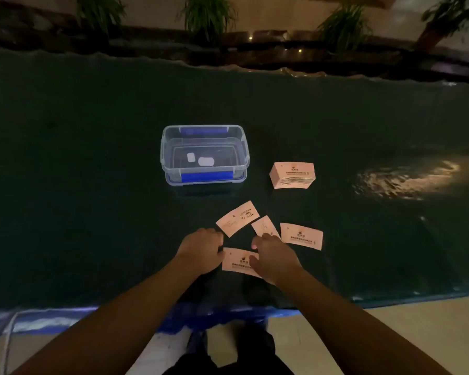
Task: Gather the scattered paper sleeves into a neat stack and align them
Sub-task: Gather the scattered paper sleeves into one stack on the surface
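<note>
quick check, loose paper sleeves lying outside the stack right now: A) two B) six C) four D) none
C: four loose sleeves lie near the hands, one under the fingers, one tilted at upper left, a small one in the middle and one on the right; the stack sits apart, beside the clear box.

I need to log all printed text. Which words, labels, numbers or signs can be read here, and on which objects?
Nothing can be read clearly.
Stack of sleeves: dark logo and a text line, too blurred.
Loose sleeves: same print, too small.
Two white labels in the clear box: blank or unreadable.
</note>
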Demonstrator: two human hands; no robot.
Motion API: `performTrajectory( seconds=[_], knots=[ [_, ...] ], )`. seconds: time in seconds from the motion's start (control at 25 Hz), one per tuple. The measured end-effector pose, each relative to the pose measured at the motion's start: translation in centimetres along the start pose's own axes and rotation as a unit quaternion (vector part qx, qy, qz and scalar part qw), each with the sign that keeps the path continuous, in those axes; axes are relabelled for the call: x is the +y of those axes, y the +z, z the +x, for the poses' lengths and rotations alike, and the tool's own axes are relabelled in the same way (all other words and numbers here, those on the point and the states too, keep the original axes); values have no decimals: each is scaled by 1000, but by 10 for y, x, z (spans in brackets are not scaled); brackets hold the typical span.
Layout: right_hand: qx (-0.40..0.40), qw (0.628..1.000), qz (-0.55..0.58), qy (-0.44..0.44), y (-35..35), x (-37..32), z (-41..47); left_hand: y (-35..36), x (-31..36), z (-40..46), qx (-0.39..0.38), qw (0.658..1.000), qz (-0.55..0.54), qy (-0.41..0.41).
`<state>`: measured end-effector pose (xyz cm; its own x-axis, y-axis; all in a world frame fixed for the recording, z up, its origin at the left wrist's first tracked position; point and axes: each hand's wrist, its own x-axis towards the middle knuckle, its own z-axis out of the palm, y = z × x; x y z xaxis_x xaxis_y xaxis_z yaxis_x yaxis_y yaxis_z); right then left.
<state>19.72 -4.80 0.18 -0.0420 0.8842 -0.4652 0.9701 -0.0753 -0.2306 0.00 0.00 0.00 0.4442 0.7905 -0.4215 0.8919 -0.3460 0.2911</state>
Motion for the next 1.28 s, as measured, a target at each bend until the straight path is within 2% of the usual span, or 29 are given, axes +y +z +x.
performTrajectory(
  seconds=[0.32,0.56,0.96,1.28],
  knots=[
    [-53,996,-29,-72,27,29,18,26,15,6,-25,998,-15,-53],
    [-76,990,-48,-107,34,47,23,43,28,-1,-14,995,-41,-84],
    [-97,992,-46,-68,37,35,22,41,12,10,-21,996,-52,-63],
    [-62,996,-36,-44,19,55,27,25,6,21,-9,996,-58,-62]
  ],
)
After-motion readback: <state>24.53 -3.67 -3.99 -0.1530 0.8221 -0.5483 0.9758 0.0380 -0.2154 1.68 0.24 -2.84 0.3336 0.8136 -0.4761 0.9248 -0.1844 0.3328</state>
